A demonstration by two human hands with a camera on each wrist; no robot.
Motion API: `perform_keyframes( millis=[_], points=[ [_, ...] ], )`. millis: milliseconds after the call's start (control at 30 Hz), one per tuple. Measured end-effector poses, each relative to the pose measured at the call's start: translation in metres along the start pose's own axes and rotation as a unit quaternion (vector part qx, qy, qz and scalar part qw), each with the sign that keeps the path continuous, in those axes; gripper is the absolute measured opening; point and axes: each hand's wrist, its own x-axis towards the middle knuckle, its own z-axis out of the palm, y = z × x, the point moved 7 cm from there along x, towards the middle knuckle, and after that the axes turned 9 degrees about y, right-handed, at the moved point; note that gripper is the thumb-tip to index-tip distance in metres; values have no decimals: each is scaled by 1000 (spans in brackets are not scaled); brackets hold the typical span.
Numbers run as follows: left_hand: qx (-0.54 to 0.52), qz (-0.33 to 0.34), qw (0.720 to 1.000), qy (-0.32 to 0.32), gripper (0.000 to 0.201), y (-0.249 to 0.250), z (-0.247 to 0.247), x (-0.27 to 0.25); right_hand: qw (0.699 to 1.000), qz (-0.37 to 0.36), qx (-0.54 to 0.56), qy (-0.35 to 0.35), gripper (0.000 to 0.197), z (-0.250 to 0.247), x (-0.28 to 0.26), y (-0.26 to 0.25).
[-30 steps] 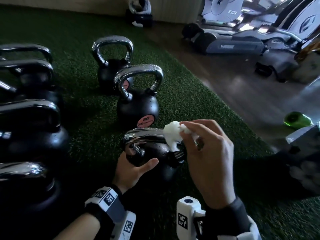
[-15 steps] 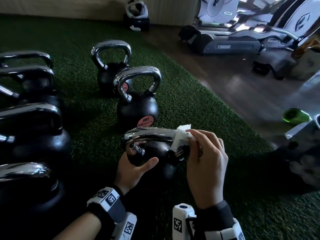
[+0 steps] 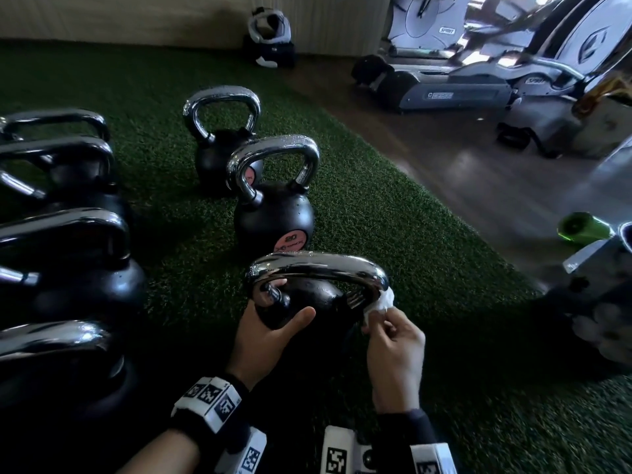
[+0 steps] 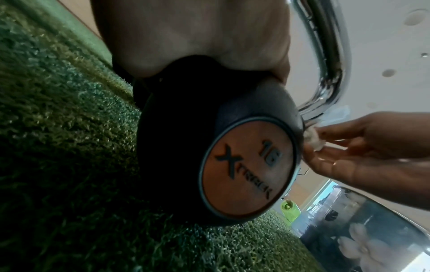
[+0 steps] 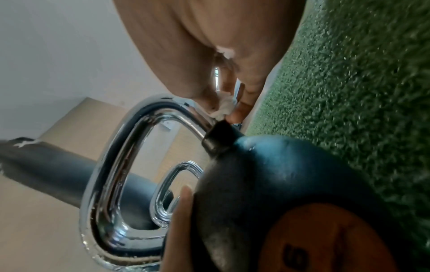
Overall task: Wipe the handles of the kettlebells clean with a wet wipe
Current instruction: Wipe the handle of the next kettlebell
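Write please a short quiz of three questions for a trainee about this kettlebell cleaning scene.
1. True or false: the right hand pinches the wet wipe against the chrome handle.
2. Which number is on the label of the kettlebell that the left hand steadies? A) 16 B) 24
3. Fill in: the kettlebells stand on green ____.

Key: 1 true; 2 A; 3 turf.

Nearest kettlebell (image 3: pixel 301 302): black ball, orange disc marked 16, upright on green turf, chrome handle (image 3: pixel 318 268) arching over it. Crumpled white wet wipe (image 3: pixel 383 301) pressed against the handle's right leg just above the ball. Two more chrome-handled black kettlebells (image 3: pixel 273 217) standing behind; others lined along the left.
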Motion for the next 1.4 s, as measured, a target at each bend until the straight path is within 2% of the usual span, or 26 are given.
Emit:
perform_keyframes(
  millis=[67, 100, 133, 167, 200, 233, 300, 333, 367, 467, 600, 700, 767, 833, 867, 900, 967, 1033, 1067, 1100, 1133, 1167, 1200, 1267, 1400],
  points=[
    [139, -40, 989, -12, 53, 12, -9, -8, 1000, 9, -4, -20, 29, -5, 2, 2],
    [258, -46, 964, -37, 50, 20, -14, -14, 999, 15, -7, -29, 17, -11, 1, 2],
    [381, -39, 922, -63, 51, 25, -20, -20, 999, 22, -8, -39, 6, -18, -1, 0],
    [468, -24, 880, -78, 52, 33, -26, -25, 998, 26, -12, -47, 4, -26, -5, -2],
    [488, -14, 870, -73, 49, 43, -32, -29, 998, 31, -12, -57, 5, -33, -11, -6],
    [456, -18, 887, -68, 44, 52, -36, -32, 997, 35, -5, -72, 6, -38, -18, -12],
    [280, -39, 955, -91, 38, 69, -32, -42, 992, 43, 26, -114, 8, -44, -33, -28],
    [194, -56, 972, -120, 34, 73, -23, -47, 989, 42, 39, -134, 10, -45, -40, -37],
    [122, -85, 977, -151, 30, 76, -13, -54, 987, 31, 44, -152, 12, -44, -46, -45],
    [-17, -167, 965, -204, 40, 70, 6, -68, 981, 0, 45, -191, 13, -37, -56, -64],
    [-81, -189, 949, -241, 38, 67, 16, -78, 989, -50, 8, -142, 25, -33, -53, -69],
    [-143, -212, 944, -210, 34, 64, 20, -81, 986, -99, -7, -133, 20, -29, -53, -72],
    [-170, -211, 948, -165, 32, 63, 18, -78, 976, -122, -18, -177, 18, -24, -56, -79],
    [-157, -163, 964, -138, 29, 70, 14, -76, 965, -119, 3, -233, 20, -22, -55, -82],
    [-135, -123, 974, -133, 27, 76, 12, -76, 965, -111, 17, -237, 22, -23, -51, -82],
    [-108, -77, 983, -130, 24, 86, 11, -76, 971, -104, 27, -213, 25, -27, -44, -80],
    [-59, 16, 992, -112, 20, 109, 7, -76, 990, -76, 37, -116, 30, -37, -24, -60],
    [-2, 146, 987, -65, 21, 141, -1, -75, 996, -7, 63, -61, 36, -33, -5, -31],
    [43, 233, 971, -29, 23, 160, -5, -74, 993, 27, 83, -76, 42, -24, 0, -18],
    [105, 322, 941, 9, 26, 176, -8, -72, 989, 48, 103, -99, 49, -13, 4, -8],
    [161, 393, 905, 37, 31, 188, -6, -69, 985, 53, 114, -120, 53, -1, 6, -2],
    [200, 435, 876, 50, 34, 196, -3, -62, 984, 41, 110, -133, 51, 10, 7, 0],
    [226, 450, 862, 49, 34, 200, 2, -52, 986, 22, 94, -138, 44, 19, 5, 2],
    [255, 455, 852, 34, 31, 199, 12, -34, 990, 3, 68, -122, 30, 32, -1, 8],
    [315, 467, 826, -1, 21, 177, 40, -29, 993, 2, 64, -98, 28, 38, -5, 20]
  ],
)
